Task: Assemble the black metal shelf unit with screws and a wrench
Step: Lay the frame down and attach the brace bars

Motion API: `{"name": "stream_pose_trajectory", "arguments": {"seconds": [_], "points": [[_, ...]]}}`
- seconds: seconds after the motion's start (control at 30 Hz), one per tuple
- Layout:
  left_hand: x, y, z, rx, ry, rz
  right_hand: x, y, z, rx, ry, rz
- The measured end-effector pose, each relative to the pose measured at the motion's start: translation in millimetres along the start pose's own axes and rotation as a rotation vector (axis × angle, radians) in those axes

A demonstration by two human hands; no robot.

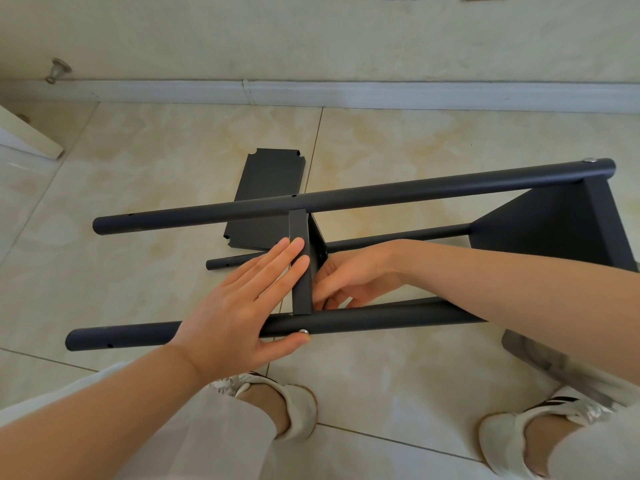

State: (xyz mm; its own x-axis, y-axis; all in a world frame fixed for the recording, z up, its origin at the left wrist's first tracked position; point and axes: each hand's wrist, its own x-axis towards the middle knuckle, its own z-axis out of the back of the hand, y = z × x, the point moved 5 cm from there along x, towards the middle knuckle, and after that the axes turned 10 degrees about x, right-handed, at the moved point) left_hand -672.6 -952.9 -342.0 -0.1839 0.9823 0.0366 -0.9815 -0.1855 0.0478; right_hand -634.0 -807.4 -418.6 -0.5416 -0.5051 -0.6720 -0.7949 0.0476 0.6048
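Head view: left hand, fingers straight, against the shelf panel; right hand behind it, fingers curled, grasp unclear.

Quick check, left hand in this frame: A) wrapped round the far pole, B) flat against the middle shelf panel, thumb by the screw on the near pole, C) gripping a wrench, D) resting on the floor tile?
B: the left hand lies with straight fingers against the middle shelf panel, and its thumb is beside the screw in the near pole.
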Motion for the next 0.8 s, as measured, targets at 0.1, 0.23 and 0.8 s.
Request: {"name": "stream_pose_trajectory", "arguments": {"seconds": [0.1,0.23,0.8], "points": [[0.2,0.2,-0.6,0.001,0.005,-0.002,0.6,0.6,-0.3,-0.007,-0.015,0.018],[-0.2,0.9,-2.3,0.003,0.017,0.003,1.8,1.1,0.1,-0.023,-0.058,0.026],[-0.3,-0.1,-1.2,-0.010,0.006,0.006,5.1,-0.9,1.2,-0.012,-0.062,0.010]]}}
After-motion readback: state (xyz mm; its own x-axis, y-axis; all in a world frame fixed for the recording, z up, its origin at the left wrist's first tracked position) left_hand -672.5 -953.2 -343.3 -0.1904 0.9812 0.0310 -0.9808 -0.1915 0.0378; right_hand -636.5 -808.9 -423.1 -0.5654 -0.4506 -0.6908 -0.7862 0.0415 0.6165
